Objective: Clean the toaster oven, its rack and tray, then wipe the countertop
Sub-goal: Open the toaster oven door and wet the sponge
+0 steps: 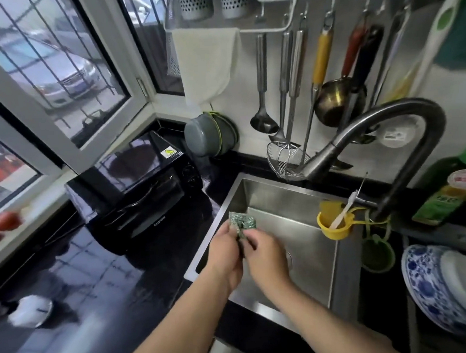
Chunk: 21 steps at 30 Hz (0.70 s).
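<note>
**Scrub pad readied over the sink, oven shut and waiting**

On the far left, a white cloth (30, 311) lies on the glossy black countertop (96, 280). Further in, the black toaster oven (134, 190) sits in the corner under the window, door closed, so its rack and tray are hidden inside. A grey pot (210, 136) leans on the wall just behind it.

Over the left edge of the steel sink (290, 200), the left hand (225, 251) pinches a small green scrub pad (241, 223) at its lower end, while the right hand (266, 256), fingers curled, grips the same end. The step looks like preparing the pad. It would go best wetted under the faucet (373, 129) and wrung out here, so drips land in the basin.

To the right, a yellow holder (334, 224) with a brush hangs inside the sink, and a green bottle (450, 187) and a blue-and-white bowl (435, 286) crowd that side. The oven stands close to the sink edge, so its door probably has little room to swing down.
</note>
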Each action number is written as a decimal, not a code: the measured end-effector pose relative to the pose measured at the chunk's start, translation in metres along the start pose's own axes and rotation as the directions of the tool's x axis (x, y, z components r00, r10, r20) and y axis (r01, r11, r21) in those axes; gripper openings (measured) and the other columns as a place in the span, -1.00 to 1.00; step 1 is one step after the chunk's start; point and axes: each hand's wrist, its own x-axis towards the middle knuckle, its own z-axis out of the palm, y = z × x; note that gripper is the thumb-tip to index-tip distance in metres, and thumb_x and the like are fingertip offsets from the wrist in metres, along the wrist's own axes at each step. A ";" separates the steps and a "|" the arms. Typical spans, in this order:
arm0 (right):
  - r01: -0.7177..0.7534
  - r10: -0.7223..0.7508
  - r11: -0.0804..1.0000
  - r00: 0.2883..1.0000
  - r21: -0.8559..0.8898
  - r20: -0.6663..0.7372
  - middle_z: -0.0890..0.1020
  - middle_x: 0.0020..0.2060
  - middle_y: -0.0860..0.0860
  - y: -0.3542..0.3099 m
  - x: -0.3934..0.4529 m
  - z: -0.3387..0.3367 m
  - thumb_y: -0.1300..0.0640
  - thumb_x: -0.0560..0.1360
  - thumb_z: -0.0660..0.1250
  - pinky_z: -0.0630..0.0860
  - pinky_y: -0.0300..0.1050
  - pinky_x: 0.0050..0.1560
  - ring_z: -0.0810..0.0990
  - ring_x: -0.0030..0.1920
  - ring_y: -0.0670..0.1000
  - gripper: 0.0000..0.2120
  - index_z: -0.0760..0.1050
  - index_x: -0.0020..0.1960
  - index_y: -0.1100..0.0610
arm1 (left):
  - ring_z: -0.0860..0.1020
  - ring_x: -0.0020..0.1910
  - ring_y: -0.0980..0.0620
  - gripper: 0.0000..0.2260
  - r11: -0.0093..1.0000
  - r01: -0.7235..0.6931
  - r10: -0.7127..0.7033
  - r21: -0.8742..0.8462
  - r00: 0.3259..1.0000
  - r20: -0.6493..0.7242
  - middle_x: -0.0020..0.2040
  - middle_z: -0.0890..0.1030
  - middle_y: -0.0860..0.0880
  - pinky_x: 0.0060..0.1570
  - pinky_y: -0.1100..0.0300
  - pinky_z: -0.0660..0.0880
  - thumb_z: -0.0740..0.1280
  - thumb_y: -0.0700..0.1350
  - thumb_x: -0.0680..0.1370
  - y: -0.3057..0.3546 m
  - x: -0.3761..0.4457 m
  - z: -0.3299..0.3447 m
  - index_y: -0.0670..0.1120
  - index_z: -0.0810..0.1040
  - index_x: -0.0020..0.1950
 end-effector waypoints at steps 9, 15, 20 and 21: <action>-0.139 0.140 0.978 0.990 0.153 0.001 0.61 -0.33 -0.07 -0.001 -0.011 0.016 0.16 0.46 0.41 0.43 -0.07 -0.23 0.54 -0.27 -0.01 -0.90 0.56 -0.23 0.05 | 0.61 0.08 -0.24 -0.67 1.000 0.022 -0.021 0.021 0.999 -0.028 0.01 0.69 -0.24 0.38 -0.23 0.46 0.06 -0.30 0.72 -0.005 0.020 -0.015 -0.21 0.63 0.13; -0.282 0.304 0.940 0.948 0.193 -0.097 0.60 -0.35 -0.09 0.010 0.026 0.003 0.15 0.48 0.41 0.42 -0.08 -0.24 0.55 -0.26 0.03 -0.83 0.50 -0.27 0.06 | 0.67 0.11 -0.15 -0.66 0.996 0.032 -0.037 0.089 0.998 0.058 0.11 0.71 -0.22 0.26 -0.04 0.54 0.05 -0.26 0.74 -0.013 0.014 -0.010 -0.18 0.61 0.26; -0.265 0.283 0.952 0.953 0.153 -0.109 0.63 -0.28 -0.08 0.016 0.026 0.003 0.10 0.47 0.42 0.48 -0.05 -0.17 0.59 -0.19 0.05 -0.88 0.54 -0.23 0.03 | 0.69 0.05 -0.10 -0.66 0.998 0.049 -0.050 0.039 0.998 0.039 0.08 0.71 -0.20 0.12 0.03 0.56 0.05 -0.28 0.73 -0.017 0.014 -0.006 -0.17 0.62 0.24; -0.312 0.336 0.933 0.933 0.178 -0.127 0.64 -0.30 -0.07 0.021 0.034 0.001 0.11 0.47 0.42 0.49 -0.04 -0.17 0.61 -0.18 0.09 -0.87 0.53 -0.24 0.06 | 0.69 0.10 -0.11 -0.65 0.998 0.034 -0.038 0.051 0.997 0.070 0.13 0.71 -0.21 0.14 0.04 0.56 0.04 -0.26 0.74 -0.019 0.007 -0.002 -0.17 0.62 0.26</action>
